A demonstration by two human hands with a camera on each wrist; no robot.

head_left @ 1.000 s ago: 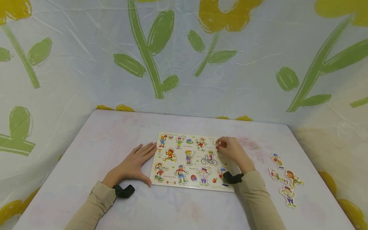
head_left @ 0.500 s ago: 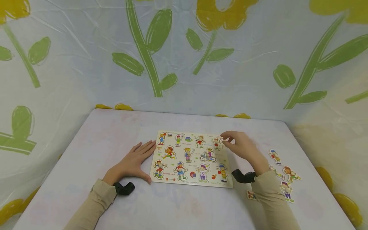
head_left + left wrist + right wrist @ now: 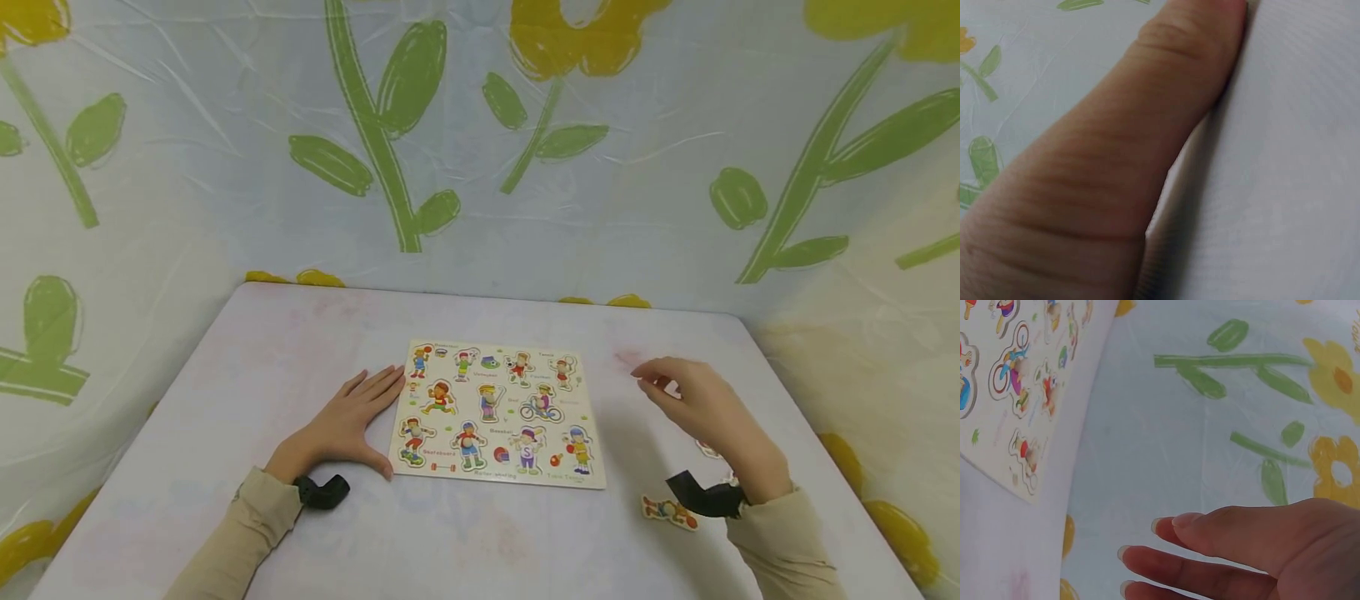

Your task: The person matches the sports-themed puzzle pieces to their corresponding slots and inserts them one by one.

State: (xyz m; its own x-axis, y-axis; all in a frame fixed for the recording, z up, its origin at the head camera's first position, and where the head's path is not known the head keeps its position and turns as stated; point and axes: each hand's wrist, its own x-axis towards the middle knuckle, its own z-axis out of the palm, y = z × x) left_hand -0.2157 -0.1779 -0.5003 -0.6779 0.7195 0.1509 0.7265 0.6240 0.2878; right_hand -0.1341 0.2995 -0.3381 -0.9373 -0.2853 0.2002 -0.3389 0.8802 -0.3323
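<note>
One puzzle board (image 3: 467, 414), cream, three rows of bright sports figures — flat on the table (image 3: 450, 546), left hand (image 3: 347, 429) at its left edge, fingers straight, thumb spread, right hand (image 3: 701, 404) off its right side — fingers loosely bent, thumb by forefinger.

In the head view, the table (image 3: 480, 533) is being lit softly and evenly. A faint grey shadow is being thrown on it, between the puzzle board (image 3: 467, 400) and the right hand (image 3: 697, 404). Thin white shine is being caught in the creases of the flowery cloth (image 3: 465, 125). The small words (image 3: 495, 475) are being smudged. In the left wrist view, dimmer light is being seen, and the table is being blurred beside the left hand (image 3: 1097, 162). In the right wrist view, the painted figures (image 3: 1016, 369) are being softened.
</note>
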